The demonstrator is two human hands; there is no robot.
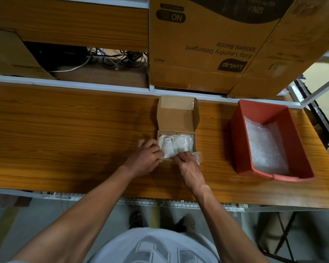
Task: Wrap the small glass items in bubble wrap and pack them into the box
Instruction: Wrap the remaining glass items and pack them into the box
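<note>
Box: small cardboard box [177, 118], lid open, mid-table.
Contents: two bubble-wrapped glass items [176, 146] inside.
Left hand [146, 158]: fingers curled on left bundle.
Right hand [188, 166]: pinching loose bubble wrap [197, 157] at near edge.
Right: red bin [258, 111] with bubble-wrap sheets.

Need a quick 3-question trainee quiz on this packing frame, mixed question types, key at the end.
1. True or false: the box has its lid shut.
2. Where does the spare bubble wrap lie? A) on the table beside the box B) in the red bin C) on the shelf above
3. Fill in: the left hand and right hand are both at the box's ____ edge, on the wrapped items.

Key: 1 false, the lid stands open. 2 B. 3 near, the person's side.
</note>
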